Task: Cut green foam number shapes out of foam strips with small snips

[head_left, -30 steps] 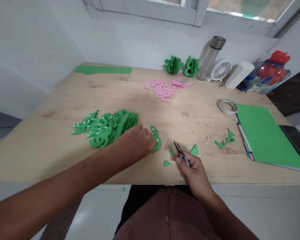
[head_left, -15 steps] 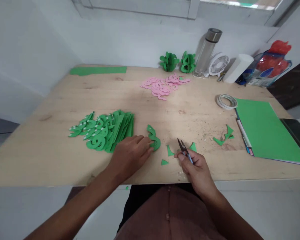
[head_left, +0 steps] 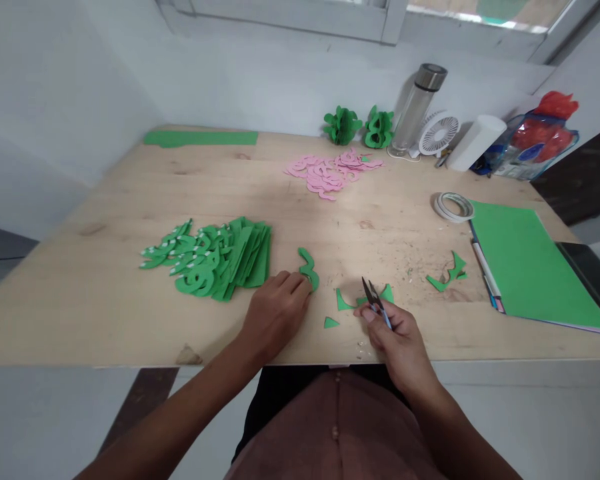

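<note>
A curvy green cutout (head_left: 307,259) lies on the worktop (head_left: 130,200), its lower curve at the fingertips of the left hand (head_left: 280,310). That hand's fingers are bunched and curled down; whether they pinch the cutout, I cannot tell. To the right of the cutout, the right hand (head_left: 397,337) grips small snips (head_left: 373,297), blades slightly parted, pointing away from the body. Green scraps (head_left: 343,301) lie between the cutout and the right hand; a green pile (head_left: 200,267) sits left of the cutout, pink cutouts (head_left: 325,177) beyond it. The step looks like handling one cutout; lifting it would call for a light edge pinch, snips held clear.
</note>
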Motion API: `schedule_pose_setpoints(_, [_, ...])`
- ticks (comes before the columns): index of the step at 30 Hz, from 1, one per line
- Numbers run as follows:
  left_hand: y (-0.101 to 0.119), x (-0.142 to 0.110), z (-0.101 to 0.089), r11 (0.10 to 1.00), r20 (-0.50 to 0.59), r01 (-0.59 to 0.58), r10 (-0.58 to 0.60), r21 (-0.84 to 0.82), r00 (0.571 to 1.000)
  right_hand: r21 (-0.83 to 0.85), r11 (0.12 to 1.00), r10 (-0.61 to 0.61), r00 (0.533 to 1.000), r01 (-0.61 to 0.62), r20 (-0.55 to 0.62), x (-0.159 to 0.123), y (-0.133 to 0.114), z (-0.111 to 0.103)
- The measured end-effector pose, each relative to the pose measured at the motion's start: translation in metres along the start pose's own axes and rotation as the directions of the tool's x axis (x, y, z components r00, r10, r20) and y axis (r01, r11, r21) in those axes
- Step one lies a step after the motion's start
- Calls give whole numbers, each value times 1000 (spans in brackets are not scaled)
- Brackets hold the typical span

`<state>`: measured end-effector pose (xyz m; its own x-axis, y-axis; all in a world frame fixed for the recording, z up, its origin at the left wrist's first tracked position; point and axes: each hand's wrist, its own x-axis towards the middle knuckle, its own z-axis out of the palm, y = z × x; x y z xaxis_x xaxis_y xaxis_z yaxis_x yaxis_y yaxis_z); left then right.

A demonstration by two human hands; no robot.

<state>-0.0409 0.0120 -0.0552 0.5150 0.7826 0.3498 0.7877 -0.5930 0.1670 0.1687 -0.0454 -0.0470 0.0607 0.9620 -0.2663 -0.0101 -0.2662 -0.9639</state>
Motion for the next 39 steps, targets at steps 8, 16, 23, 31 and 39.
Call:
schedule_pose_setpoints(8, [-9, -3, 4, 1000, -25, -21, 21, 4, 999, 31, 1000, 0, 1000, 0, 15, 2, 1, 0])
schedule_pose_setpoints(16, [-26, -1, -2, 998, 1, -8, 7, 59, 1000, 14, 1000, 7, 1000, -7, 9, 1, -1, 2])
schedule_pose_setpoints(23, [-34, -4, 0, 997, 2, 25, -25, 79, 1000, 11, 1000, -5, 999, 6, -41, 3, -1, -5])
schedule_pose_setpoints(31, [-26, -2, -5, 998, -69, -13, 17, 58, 997, 24, 1000, 2, 996, 0, -86, 6, -3, -11])
schedule_pose_setpoints(39, [19, -26, -7, 983, 38, -172, 175, -67, 984, 86, 996, -8, 982, 24, -187, 8, -13, -25])
